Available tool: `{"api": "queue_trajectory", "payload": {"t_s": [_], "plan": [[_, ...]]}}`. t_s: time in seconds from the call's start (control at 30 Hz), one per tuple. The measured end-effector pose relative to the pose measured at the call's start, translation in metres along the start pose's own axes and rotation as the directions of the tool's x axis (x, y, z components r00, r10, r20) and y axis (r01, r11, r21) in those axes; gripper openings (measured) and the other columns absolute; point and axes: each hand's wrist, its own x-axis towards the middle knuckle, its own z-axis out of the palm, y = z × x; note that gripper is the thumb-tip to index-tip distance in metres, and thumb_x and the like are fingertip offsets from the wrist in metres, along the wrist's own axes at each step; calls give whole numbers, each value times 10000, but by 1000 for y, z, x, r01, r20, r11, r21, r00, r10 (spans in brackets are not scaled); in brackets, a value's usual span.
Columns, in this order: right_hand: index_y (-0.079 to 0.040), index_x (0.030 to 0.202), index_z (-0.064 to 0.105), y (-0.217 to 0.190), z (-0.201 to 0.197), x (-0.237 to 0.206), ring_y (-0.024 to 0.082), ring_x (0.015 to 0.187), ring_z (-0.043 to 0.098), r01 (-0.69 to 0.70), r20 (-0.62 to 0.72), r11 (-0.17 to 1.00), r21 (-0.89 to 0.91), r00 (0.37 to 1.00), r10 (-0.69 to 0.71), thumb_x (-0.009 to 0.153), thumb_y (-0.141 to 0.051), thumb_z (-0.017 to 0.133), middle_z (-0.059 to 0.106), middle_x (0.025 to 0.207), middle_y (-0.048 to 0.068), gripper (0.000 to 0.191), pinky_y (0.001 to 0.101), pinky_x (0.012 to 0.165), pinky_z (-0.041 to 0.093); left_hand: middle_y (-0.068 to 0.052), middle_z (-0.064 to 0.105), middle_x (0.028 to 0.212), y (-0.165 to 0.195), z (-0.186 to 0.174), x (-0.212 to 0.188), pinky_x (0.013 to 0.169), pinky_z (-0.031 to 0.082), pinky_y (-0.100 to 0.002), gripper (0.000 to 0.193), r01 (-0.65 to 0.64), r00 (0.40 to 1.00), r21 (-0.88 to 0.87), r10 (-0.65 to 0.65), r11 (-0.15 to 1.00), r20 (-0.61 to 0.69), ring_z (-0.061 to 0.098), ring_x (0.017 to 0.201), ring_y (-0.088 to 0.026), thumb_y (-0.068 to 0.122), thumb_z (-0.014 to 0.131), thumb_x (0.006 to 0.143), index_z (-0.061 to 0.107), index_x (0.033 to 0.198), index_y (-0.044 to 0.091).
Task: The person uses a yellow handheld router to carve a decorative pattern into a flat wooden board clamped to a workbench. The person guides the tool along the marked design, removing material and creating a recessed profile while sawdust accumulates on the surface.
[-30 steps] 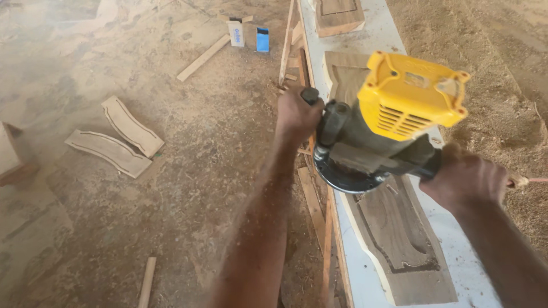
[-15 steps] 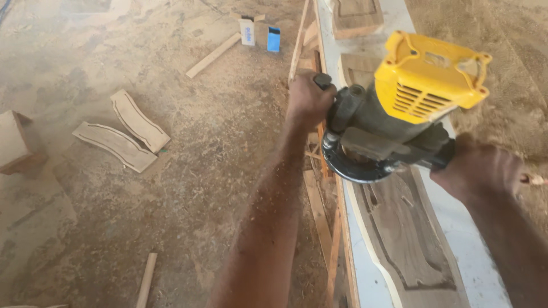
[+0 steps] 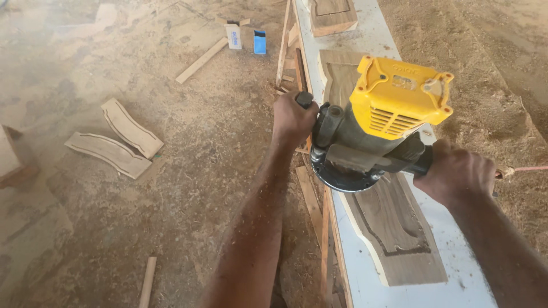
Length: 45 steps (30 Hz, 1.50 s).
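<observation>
A yellow-topped black wood router (image 3: 377, 125) stands on a long carved wooden panel (image 3: 394, 228) that lies on a narrow white bench (image 3: 411, 291). My left hand (image 3: 292, 120) grips the router's left handle. My right hand (image 3: 455, 174) grips its right handle. The router's round base covers the panel's middle, and a routed groove shows on the panel nearer to me.
Another carved panel (image 3: 338, 71) and a wooden block (image 3: 334, 14) lie farther along the bench. On the sawdust floor to the left lie two curved wooden pieces (image 3: 117, 142), a plank (image 3: 201, 60), a white box (image 3: 233, 35) and a blue box (image 3: 260, 41).
The router and both hands have shifted slightly along the panel, away from me. More of the grooved panel shows in front of the base.
</observation>
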Motion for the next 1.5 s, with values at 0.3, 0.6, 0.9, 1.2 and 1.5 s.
{"api": "queue_trajectory", "payload": {"t_s": [0.3, 0.6, 0.9, 1.2, 1.5], "plan": [[-105, 927, 643, 15, 2, -38, 204, 609, 712, 1, -4, 1000, -13, 1000, -1, 946, -503, 582, 699, 689, 58, 403, 394, 590, 567, -177, 725, 747, 11, 2, -47, 658, 565, -409, 156, -41, 998, 19, 42, 999, -51, 742, 701, -291, 135, 706, 783, 688, 813, -16], [-110, 800, 586, 32, 19, -59, 139, 450, 596, 57, -43, 998, -8, 997, -57, 976, -460, 551, 593, 577, 6, 393, 344, 421, 498, -153, 722, 728, 20, -3, -79, 646, 564, -405, 126, 11, 999, 52, -9, 999, -47, 725, 670, -259, 123, 690, 785, 682, 786, -3], [-132, 690, 522, 31, 30, -48, 121, 354, 470, 116, -235, 993, -8, 965, -115, 1039, -449, 535, 510, 506, -2, 471, 321, 329, 388, -128, 680, 640, 10, 1, -53, 567, 532, -417, 161, -35, 999, 58, 35, 998, 6, 674, 583, -235, 129, 672, 789, 643, 700, -3], [-110, 757, 561, 18, 22, -20, 146, 393, 513, 60, -201, 998, -4, 978, -59, 986, -514, 611, 566, 554, 24, 467, 330, 370, 400, -118, 636, 568, -5, 2, -17, 548, 507, -409, 214, -220, 975, -10, 219, 975, -33, 635, 523, -232, 137, 676, 774, 600, 642, -12], [-107, 750, 559, 8, 26, 17, 123, 355, 490, 91, -281, 994, -62, 954, -104, 975, -528, 600, 527, 526, 12, 479, 317, 320, 394, -66, 672, 581, -16, 2, 23, 501, 549, -364, 175, -146, 989, 16, 146, 989, 33, 644, 502, -161, 113, 656, 787, 614, 635, 37]]}}
